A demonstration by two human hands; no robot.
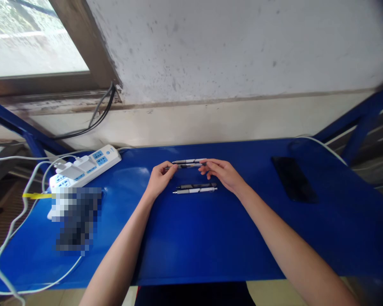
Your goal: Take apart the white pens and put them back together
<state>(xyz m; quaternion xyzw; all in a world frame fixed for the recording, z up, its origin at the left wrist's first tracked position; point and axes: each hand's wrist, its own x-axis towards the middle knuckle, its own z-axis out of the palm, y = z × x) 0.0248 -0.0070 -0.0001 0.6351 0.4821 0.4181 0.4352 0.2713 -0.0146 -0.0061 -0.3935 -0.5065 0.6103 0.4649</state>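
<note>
My left hand [162, 176] pinches the left end of a dark-and-white pen [191, 166] between thumb and fingers. My right hand [222, 172] has its thumb and forefinger at the same pen's right end, the other fingers loosely curled. Just behind it, and almost parallel, lies a white-barrelled pen [190, 161], its right end partly covered by my right fingers. Nearer to me two more pens lie side by side on the blue table [185, 242]: a dark pen [194, 186] and a white-and-grey pen [194, 191]. All of them point left.
A black phone [294, 179] lies on the right. On the left stands a white power strip [113, 159] with plugs and white cables, beside a blurred dark object [78, 221]. The wall [226, 119] rises behind the table; blue frame bars [347, 123] flank it.
</note>
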